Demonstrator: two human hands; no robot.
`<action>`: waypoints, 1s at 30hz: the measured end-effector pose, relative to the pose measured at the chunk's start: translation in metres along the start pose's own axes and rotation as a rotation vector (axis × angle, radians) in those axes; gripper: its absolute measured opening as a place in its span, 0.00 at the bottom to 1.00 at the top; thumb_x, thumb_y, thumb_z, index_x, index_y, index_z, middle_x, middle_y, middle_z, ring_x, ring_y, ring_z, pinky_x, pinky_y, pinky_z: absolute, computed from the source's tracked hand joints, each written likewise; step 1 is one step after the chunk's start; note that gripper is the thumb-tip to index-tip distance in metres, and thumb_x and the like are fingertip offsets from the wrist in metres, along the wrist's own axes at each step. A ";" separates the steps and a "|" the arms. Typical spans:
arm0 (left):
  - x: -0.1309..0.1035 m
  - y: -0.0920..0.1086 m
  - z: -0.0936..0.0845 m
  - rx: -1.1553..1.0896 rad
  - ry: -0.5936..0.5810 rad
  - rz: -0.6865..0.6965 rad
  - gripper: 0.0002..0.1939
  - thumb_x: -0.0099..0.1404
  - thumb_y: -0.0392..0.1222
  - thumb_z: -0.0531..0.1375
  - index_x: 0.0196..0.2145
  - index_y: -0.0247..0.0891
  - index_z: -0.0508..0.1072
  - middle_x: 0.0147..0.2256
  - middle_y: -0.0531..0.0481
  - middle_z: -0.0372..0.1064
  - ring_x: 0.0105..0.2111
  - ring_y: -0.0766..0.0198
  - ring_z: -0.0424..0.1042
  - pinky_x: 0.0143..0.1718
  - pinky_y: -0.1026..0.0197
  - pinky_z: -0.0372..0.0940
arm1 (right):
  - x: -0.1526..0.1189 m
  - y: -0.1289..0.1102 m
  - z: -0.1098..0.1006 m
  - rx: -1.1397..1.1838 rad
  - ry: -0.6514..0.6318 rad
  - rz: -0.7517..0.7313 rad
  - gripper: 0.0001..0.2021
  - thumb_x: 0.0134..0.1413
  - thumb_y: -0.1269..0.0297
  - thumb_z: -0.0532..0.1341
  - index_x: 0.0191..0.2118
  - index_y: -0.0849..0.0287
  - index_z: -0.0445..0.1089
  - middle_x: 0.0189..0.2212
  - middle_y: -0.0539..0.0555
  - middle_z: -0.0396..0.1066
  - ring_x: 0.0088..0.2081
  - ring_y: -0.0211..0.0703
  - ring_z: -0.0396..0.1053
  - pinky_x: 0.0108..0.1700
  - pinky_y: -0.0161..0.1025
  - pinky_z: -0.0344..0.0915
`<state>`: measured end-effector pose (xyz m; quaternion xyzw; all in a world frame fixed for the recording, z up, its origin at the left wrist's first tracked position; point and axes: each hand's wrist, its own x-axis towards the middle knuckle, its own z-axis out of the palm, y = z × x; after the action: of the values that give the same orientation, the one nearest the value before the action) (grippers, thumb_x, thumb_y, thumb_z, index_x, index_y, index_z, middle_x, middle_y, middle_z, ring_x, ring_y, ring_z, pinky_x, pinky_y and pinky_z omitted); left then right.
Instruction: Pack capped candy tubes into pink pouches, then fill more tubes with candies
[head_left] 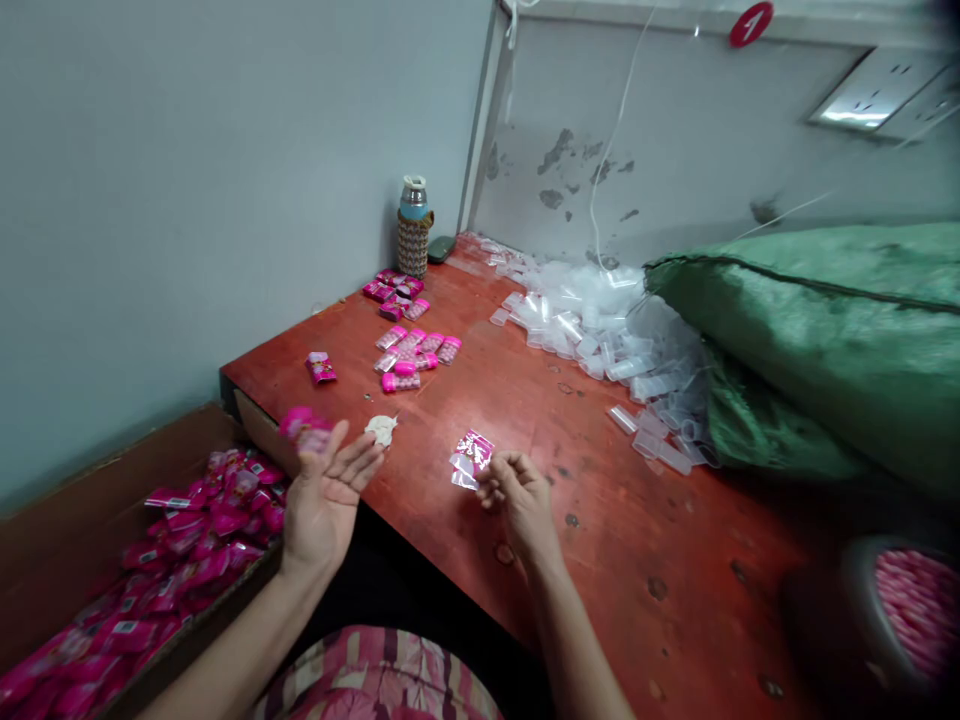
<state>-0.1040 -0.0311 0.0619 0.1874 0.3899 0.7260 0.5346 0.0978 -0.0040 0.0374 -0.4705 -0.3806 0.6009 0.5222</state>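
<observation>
My left hand [326, 500] is spread, palm up, at the table's left edge. A blurred pink bottle [306, 430] shows just past its thumb and looks loose from the fingers. My right hand [521, 495] is closed in a pinch at the corner of a pink-and-clear printed plastic sleeve [472, 458] above the table. Between the hands and the wall lie several small pink-capped bottles of pink beads [409, 350]. One wrapped bottle [321, 367] lies apart on the left, and more wrapped ones [390, 290] are grouped farther back.
An open cardboard box [135, 455] of pink wrapped packs stands at left. Clear plastic tubes [585, 320] are heaped at the back, beside a green sack [817, 330]. A container of pink beads [919, 610] is at right. A flask [413, 230] and a white lump [382, 430] are on the table.
</observation>
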 end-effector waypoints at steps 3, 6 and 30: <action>0.010 -0.010 -0.004 0.359 -0.107 0.080 0.23 0.56 0.52 0.56 0.47 0.39 0.68 0.42 0.43 0.71 0.43 0.56 0.69 0.48 0.51 0.59 | 0.004 -0.002 -0.017 -0.046 0.070 -0.015 0.12 0.47 0.55 0.59 0.29 0.59 0.61 0.22 0.50 0.69 0.19 0.33 0.65 0.19 0.29 0.60; 0.027 -0.042 0.012 0.906 -0.443 0.215 0.22 0.56 0.47 0.58 0.48 0.39 0.67 0.50 0.43 0.64 0.50 0.56 0.62 0.53 0.53 0.52 | 0.004 -0.001 -0.024 -0.091 0.086 -0.012 0.13 0.48 0.54 0.58 0.28 0.60 0.61 0.22 0.49 0.68 0.19 0.33 0.64 0.19 0.29 0.60; 0.024 -0.077 0.042 0.635 -0.457 -0.043 0.13 0.53 0.43 0.61 0.38 0.40 0.74 0.38 0.47 0.72 0.39 0.57 0.70 0.42 0.58 0.63 | 0.024 0.000 -0.004 -0.009 0.145 -0.051 0.18 0.39 0.64 0.65 0.39 0.58 0.61 0.22 0.44 0.67 0.22 0.34 0.65 0.26 0.32 0.62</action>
<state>-0.0353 0.0163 0.0256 0.4919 0.4698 0.4975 0.5384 0.1010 0.0191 0.0324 -0.5053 -0.3565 0.5500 0.5613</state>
